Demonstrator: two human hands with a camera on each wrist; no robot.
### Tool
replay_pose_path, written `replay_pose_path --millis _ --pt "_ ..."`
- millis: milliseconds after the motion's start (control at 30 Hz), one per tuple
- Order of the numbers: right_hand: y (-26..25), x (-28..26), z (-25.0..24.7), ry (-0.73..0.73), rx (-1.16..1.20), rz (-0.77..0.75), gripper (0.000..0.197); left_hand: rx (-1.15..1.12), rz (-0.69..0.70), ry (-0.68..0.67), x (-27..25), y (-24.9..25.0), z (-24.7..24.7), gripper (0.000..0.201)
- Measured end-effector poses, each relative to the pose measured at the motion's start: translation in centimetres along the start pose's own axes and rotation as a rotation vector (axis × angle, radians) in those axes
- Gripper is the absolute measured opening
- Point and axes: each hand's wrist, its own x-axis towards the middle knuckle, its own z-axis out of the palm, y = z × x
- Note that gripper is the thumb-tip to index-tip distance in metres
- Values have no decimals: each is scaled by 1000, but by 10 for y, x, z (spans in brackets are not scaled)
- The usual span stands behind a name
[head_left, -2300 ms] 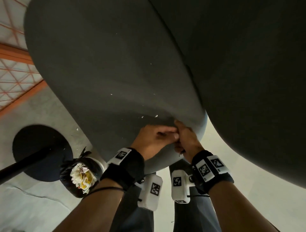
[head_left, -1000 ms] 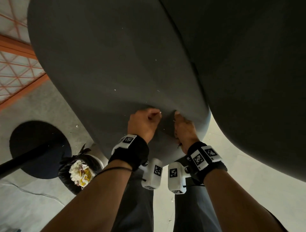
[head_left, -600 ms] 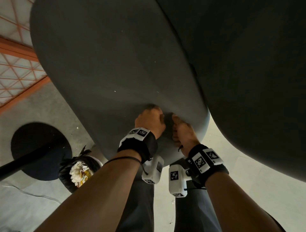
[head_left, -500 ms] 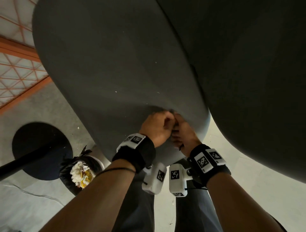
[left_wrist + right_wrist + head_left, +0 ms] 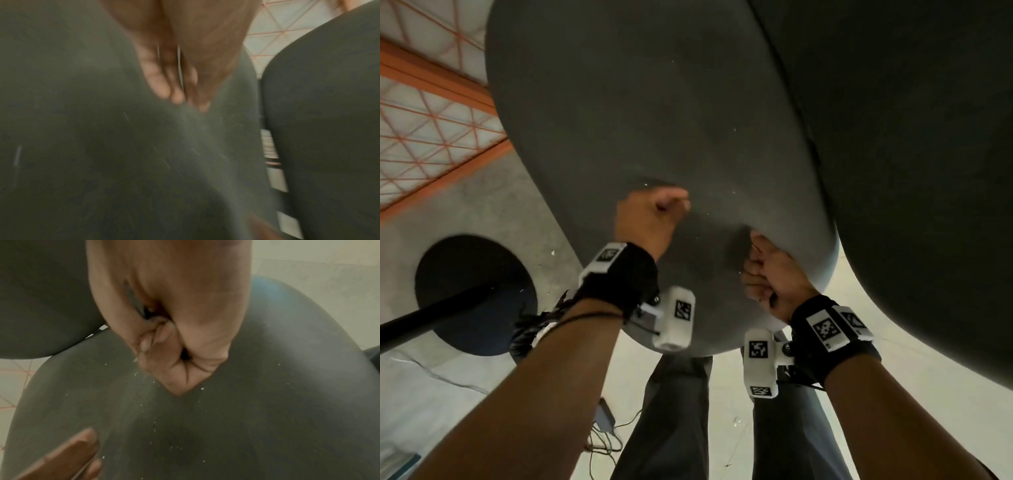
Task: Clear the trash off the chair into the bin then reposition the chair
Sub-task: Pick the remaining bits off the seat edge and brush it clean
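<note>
Small white crumbs (image 5: 154, 429) dot the dark grey padded chair seat (image 5: 640, 113) near its front edge, between both hands; left hand (image 5: 650, 219) brushes with straight fingers, right hand (image 5: 774, 274) pinches a few.

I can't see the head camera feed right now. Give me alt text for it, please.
Both hands work on the dark grey padded chair seat, which is dotted with tiny white crumbs: the left hand has its fingers bunched on the fabric and the right hand is curled near the front edge. A black-lined bin peeks out behind the left forearm, on the grey floor.
</note>
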Motion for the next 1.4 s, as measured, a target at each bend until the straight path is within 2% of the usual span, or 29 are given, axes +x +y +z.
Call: replay_pose_path --millis 33,100,200,400,500,600,767,833,967,1100,1167,1267,1400 --pt "-1 0 2 -10 -31 -7 50 73 -55 103 13 -8 -6 15" --pt "-3 0 6 -13 -74 -18 50 169 -154 191 33 -15 -18 14" --pt "-4 1 12 13 -117 -24 49 298 -163 153 46 -18 -22 17" --pt "-2 6 22 33 -176 7 48 462 -80 124 43 -18 -19 19" --pt "-4 6 28 54 -212 9 50 492 -100 83 41 -11 -14 15" --pt "-7 8 34 69 -222 7 50 405 -156 -40 39 -10 -12 15" --pt "-12 5 49 19 -238 19 54 112 122 -322 -27 16 8 16" --pt "-8 3 51 -11 -283 24 60 12 128 -327 -52 18 17 15" --pt "2 -2 48 14 -378 61 68 -1 55 -267 -74 7 22 14" --pt "15 -4 40 53 -369 -4 61 -105 34 -376 -87 -2 15 18" --pt "22 -3 36 105 -364 -41 60 -145 -17 -334 -87 -9 12 20" --pt "31 -5 28 172 -362 -55 60 33 -81 -187 -77 -23 13 16" --pt "39 -6 15 234 -379 -16 57 110 -172 -70 -60 -29 23 15"
